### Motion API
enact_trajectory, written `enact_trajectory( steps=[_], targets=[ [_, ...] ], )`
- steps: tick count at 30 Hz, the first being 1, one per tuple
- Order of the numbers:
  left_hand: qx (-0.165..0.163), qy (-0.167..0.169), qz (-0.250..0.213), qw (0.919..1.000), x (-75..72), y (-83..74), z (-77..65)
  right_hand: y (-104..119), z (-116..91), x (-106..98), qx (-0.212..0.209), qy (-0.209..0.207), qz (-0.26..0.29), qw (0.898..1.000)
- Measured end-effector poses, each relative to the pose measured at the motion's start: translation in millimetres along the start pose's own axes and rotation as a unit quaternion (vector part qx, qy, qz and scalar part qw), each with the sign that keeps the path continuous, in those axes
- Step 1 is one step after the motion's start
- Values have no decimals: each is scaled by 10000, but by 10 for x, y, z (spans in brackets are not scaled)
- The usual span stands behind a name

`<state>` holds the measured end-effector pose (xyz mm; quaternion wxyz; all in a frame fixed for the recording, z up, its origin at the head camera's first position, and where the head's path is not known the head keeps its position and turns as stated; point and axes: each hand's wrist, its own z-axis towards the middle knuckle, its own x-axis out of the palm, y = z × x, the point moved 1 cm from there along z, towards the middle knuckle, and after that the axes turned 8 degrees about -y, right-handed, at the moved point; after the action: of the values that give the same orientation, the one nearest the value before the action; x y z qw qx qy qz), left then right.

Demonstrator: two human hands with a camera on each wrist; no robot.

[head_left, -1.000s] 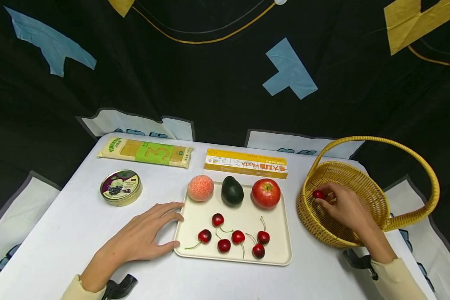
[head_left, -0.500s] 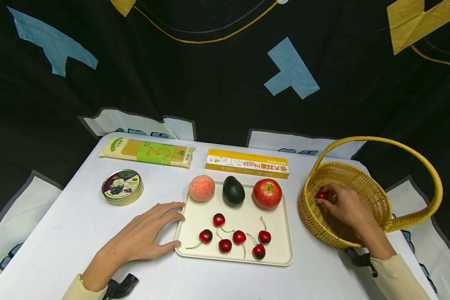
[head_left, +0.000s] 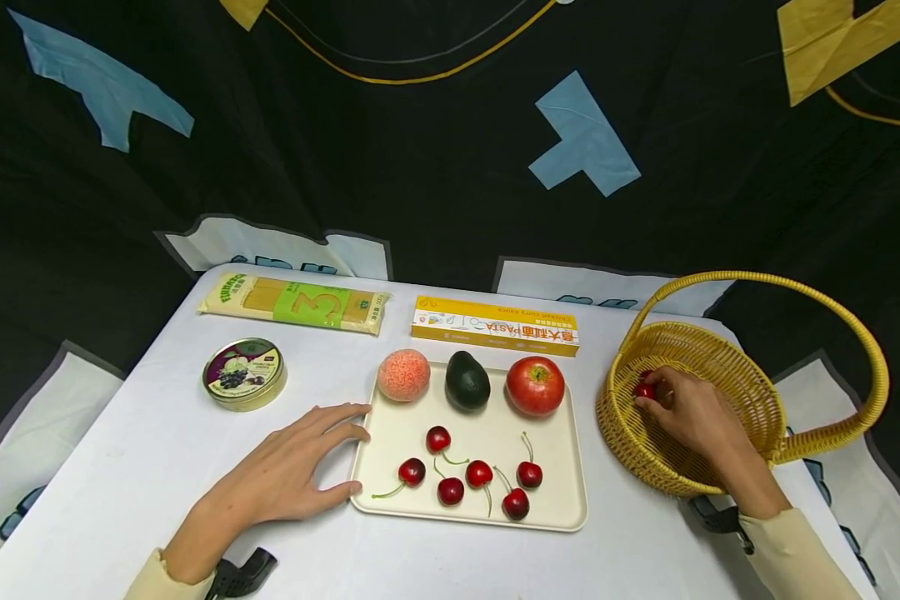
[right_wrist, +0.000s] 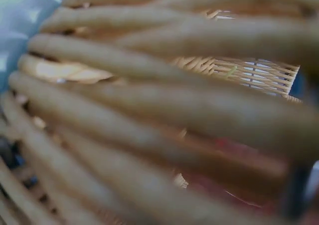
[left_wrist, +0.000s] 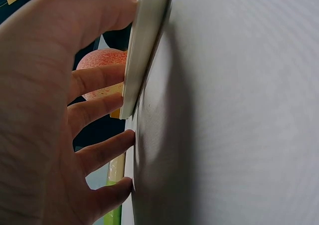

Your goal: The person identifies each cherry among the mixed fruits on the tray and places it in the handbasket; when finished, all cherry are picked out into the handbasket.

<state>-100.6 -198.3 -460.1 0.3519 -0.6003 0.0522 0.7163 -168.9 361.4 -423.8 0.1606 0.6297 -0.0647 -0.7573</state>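
My right hand reaches down inside the yellow wicker basket, thumb and fingertips pinching a red cherry. Basket weave fills most of the right wrist view and largely hides that hand. On the left, my left hand lies with spread, relaxed fingers along the left rim of the cream tray; its thumb and two fingers touch the rim in the left wrist view. The tray bears a pinkish peach, a dark avocado, a red pomegranate-like fruit and several stemmed cherries.
Behind the tray lie a yellow pasta box and a bag of spaghetti. A round tin stands left, beyond my left hand. The basket's tall handle arches up at the right, near the table's right edge.
My right hand has sunk slightly deeper into the basket with the cherry, which now shows lower down between the fingers. The left hand stays at the tray's rim.
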Motion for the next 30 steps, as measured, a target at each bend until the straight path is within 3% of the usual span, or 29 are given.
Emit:
enact_trajectory(
  steps=[13, 21, 30],
  targets=[
    [-58, 67, 34, 10000, -7, -9, 0, 89, -49, -86, -54, -216, -256, 9994],
    [-30, 44, 44, 10000, -5, 3, -2, 261, -139, -104, -351, -888, -115, 9954],
    [-50, 81, 32, 9999, 0, 3, 5, 524, -174, -140, -505, -1247, 148, 9908]
  ],
)
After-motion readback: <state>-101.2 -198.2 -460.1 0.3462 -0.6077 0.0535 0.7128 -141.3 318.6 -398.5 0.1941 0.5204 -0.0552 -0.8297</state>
